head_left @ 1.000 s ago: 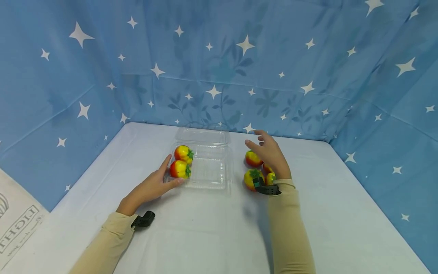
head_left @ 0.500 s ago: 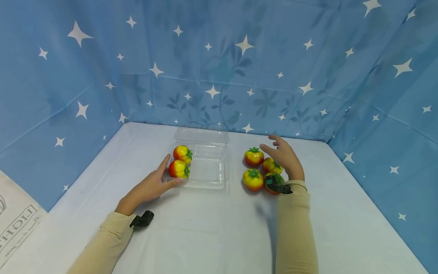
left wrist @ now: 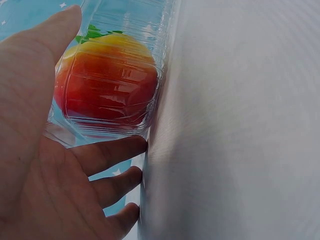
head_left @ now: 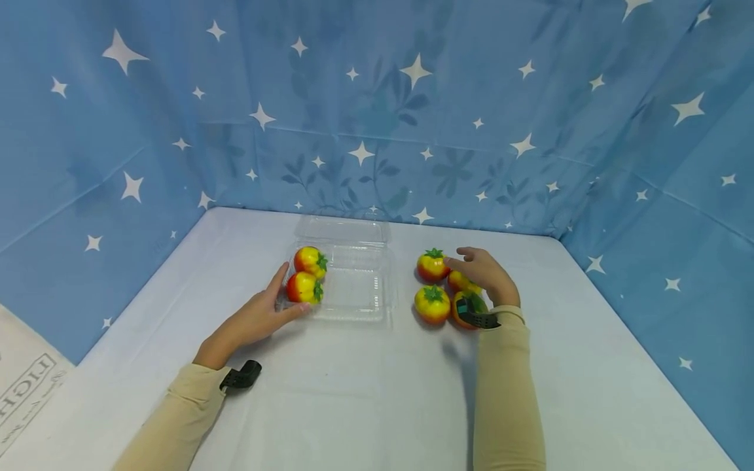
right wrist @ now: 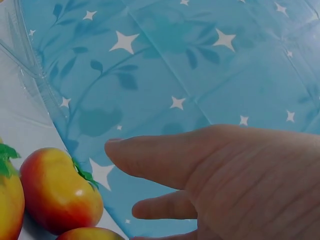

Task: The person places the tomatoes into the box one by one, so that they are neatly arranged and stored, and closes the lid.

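A clear plastic clamshell box [head_left: 353,294] lies with its lid [head_left: 341,230] folded back. Inside, along its left side, are two red-and-yellow artificial tomatoes [head_left: 309,261] with green leafy tops. My left hand [head_left: 259,317] rests against the box's left end, thumb and fingers spread and fairly straight. In the left wrist view one tomato [left wrist: 112,80] shows through the plastic beside the thumb. My right hand [head_left: 485,275] hovers over a cluster of several similar tomatoes [head_left: 432,305], partly covering them. Its thumb and fingers are apart, holding nothing, near the back-left tomato [head_left: 432,267].
White cloth [head_left: 353,405] covers the table. Blue star-patterned curtains [head_left: 377,118] hang close along the back and sides. A pale printed sheet [head_left: 26,386] shows at the left edge. Several centimetres of tabletop separate the box from the loose tomatoes.
My right hand first shifted right, uncovering more of the tomatoes, then dropped a little lower toward them. My left hand stays at the box. The head view has tilted slightly.
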### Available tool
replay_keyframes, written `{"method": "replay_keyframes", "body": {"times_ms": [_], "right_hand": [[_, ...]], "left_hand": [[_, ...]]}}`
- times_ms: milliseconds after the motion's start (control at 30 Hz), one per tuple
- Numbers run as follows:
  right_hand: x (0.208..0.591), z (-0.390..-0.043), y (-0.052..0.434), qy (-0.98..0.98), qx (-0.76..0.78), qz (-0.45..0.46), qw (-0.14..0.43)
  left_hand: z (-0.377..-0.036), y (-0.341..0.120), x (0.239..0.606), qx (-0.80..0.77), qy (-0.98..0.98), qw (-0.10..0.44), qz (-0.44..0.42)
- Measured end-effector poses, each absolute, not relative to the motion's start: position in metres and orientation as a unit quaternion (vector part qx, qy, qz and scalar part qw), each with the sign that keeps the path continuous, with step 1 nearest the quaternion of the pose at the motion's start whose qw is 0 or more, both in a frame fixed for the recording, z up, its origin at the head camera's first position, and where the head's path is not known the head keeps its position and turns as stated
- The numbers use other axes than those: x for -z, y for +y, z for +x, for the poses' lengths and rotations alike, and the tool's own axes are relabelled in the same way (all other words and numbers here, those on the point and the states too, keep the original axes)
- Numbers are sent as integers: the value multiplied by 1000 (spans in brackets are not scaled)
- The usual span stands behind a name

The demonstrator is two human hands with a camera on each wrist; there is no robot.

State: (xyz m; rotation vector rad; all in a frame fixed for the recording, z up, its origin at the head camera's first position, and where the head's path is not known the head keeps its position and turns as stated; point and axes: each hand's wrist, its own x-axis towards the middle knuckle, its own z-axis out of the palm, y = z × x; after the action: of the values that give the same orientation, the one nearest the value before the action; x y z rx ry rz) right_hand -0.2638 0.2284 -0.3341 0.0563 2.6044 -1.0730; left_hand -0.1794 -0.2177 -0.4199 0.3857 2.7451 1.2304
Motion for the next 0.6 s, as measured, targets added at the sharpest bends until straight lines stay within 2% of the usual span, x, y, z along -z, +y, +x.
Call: {"method": "replay_keyframes", "body": {"times_ms": [367,600], "right_hand": [[342,-268,235,905,379,35,189],[348,-272,238,911,368,15,185]], "left_hand": [[-181,-219,420,-408,903,57,126],[-181,-218,421,-405,903,56,128]]}}
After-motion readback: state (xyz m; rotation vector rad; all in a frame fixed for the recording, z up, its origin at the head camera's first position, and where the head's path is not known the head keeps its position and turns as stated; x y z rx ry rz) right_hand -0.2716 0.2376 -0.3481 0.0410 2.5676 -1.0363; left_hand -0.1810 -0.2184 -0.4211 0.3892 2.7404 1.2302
